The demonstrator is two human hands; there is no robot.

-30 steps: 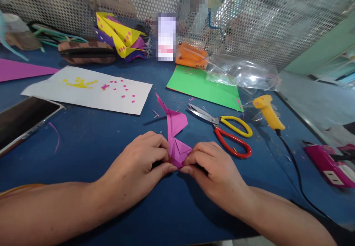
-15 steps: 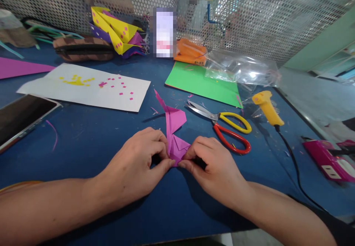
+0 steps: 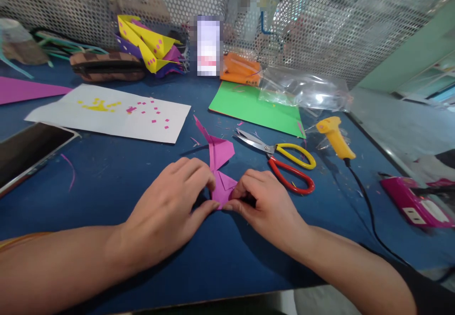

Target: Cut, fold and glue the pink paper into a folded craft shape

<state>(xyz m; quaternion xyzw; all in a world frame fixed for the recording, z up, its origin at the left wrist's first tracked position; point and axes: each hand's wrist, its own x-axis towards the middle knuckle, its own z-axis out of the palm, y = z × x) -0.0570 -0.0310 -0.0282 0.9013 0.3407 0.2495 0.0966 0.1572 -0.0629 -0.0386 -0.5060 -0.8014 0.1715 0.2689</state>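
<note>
A folded piece of pink paper [image 3: 221,188] lies between my hands near the table's front edge, its narrow tip pointing up and away from me. My left hand [image 3: 177,201] pinches its lower left side between thumb and fingers. On the lower right side, my right hand [image 3: 261,199] pinches it too, and both thumbs nearly meet at the near edge. Just beyond my right hand lie scissors [image 3: 272,149] with one yellow and one red handle, blades slightly apart. The paper's parts under my fingertips are hidden.
Left stand a white sheet [image 3: 142,130] with small paper cutouts and a dark phone [image 3: 31,151]. Behind are yellow-purple folded paper [image 3: 145,45], a pencil case [image 3: 106,66] and a lit screen [image 3: 208,45]. Green paper [image 3: 256,109], a yellow glue gun [image 3: 336,137] and a pink power strip [image 3: 412,201] lie right.
The view has shifted slightly. Both hands stay pinched on the pink paper's near end, and my left hand's fingers have moved a little over it.
</note>
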